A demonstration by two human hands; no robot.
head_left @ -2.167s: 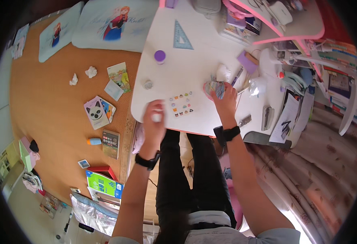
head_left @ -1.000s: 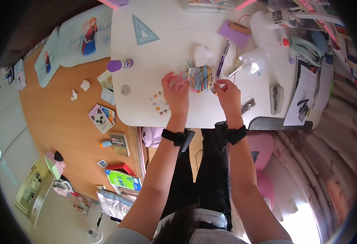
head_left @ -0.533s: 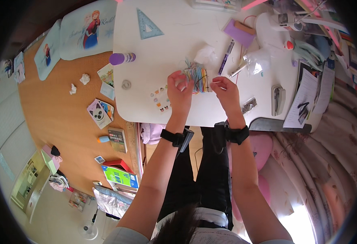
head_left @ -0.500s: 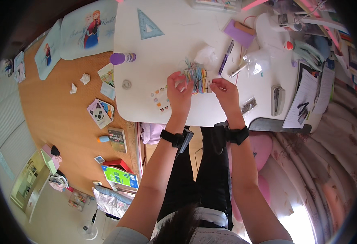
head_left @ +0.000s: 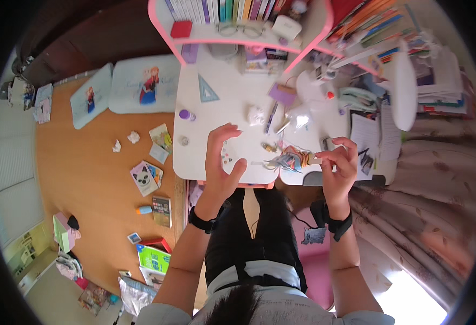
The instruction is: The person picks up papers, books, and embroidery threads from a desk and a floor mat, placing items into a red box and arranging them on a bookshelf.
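A bundle of multicoloured threads (head_left: pixel 295 158) hangs from the fingers of my right hand (head_left: pixel 340 168), which pinches its right end by a pale edge. Loose ends trail to the left over the front of the desk. My left hand (head_left: pixel 221 165) is open with thumb and fingers spread, apart from the threads and holding nothing. Partly beside it lie small charms (head_left: pixel 228 156) on the white desk (head_left: pixel 200 130). A small brownish item (head_left: pixel 269 147) shows just above the loose threads; its kind is unclear.
Behind the hands lie crumpled tissue (head_left: pixel 256 115), a pen (head_left: pixel 271 118), a purple notebook (head_left: pixel 283 93) and a clear plastic bag (head_left: pixel 301 120). A glue stick (head_left: pixel 187 115) and a set square (head_left: pixel 208 90) are at the left. A shelf (head_left: pixel 232 42) stands at the back.
My right hand has lifted the thread bundle and carried it right and nearer me. My left hand has let go and opened to the left. The view has tilted up to show the shelf.
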